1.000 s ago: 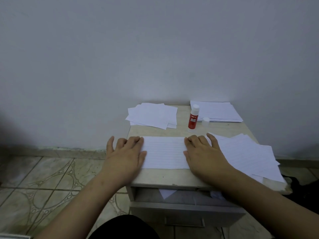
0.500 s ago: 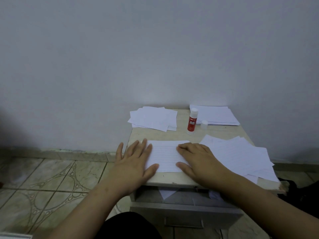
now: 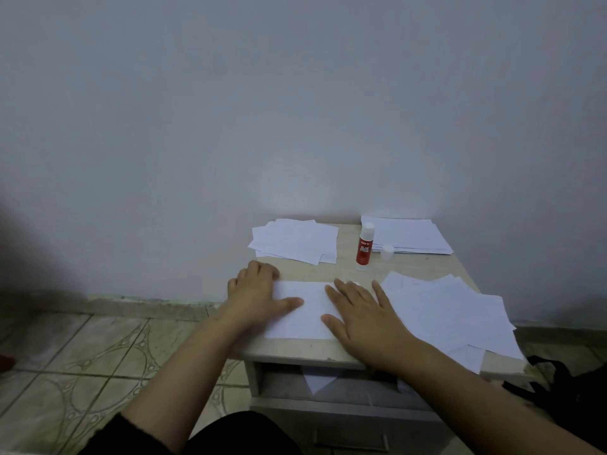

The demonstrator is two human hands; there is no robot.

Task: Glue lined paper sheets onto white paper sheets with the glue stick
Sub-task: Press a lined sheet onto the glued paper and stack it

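from my remote feed this looks like a room in a home, not an office or workshop. i see a small bedside-style cabinet serving as a desk point(image 3: 427, 267), its top chipped at the front edge, pushed against a bare painted wall point(image 3: 295, 110). its drawer point(image 3: 328, 389) hangs partly open with paper inside. the floor point(image 3: 82, 372) is laid with patterned ceramic tiles, with a tiled skirting point(image 3: 131, 305) along the wall's base.
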